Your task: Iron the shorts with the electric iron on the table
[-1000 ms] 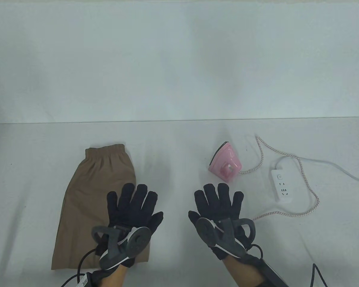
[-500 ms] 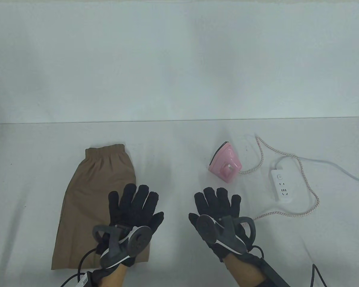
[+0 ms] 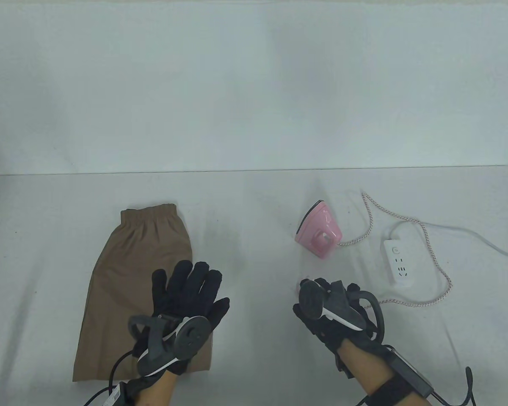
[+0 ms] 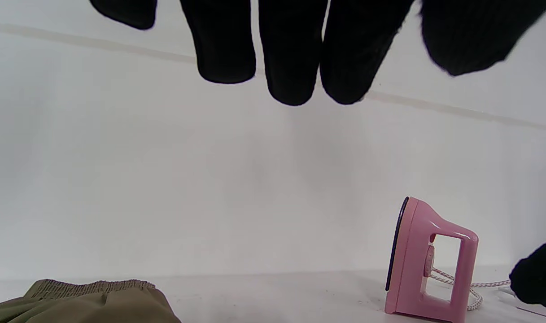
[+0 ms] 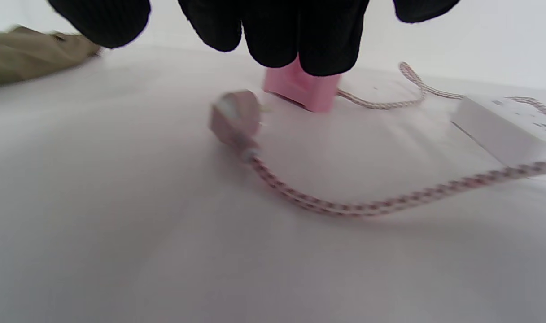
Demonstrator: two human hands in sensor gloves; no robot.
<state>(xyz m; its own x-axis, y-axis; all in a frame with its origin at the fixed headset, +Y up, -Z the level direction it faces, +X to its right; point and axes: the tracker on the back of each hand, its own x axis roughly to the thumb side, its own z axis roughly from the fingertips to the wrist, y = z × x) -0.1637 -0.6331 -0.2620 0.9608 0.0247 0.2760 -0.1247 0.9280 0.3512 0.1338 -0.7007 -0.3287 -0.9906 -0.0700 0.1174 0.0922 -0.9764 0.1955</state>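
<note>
The brown shorts lie flat on the table's left, waistband at the far end. The pink iron stands upright on its heel to the right; it also shows in the left wrist view. Its braided cord ends in a loose pink plug lying on the table. My left hand is open with fingers spread, over the shorts' right edge. My right hand is open and empty, tipped down just above the plug, fingers apart from it.
A white power strip lies right of the iron with its white cable running off to the right. The braided cord loops around it. The table is covered in white cloth, with a white wall behind.
My right hand has moved right and tipped over, its fingers now pointing down near the cord's plug. My left hand has barely moved. The iron and shorts have not moved.
</note>
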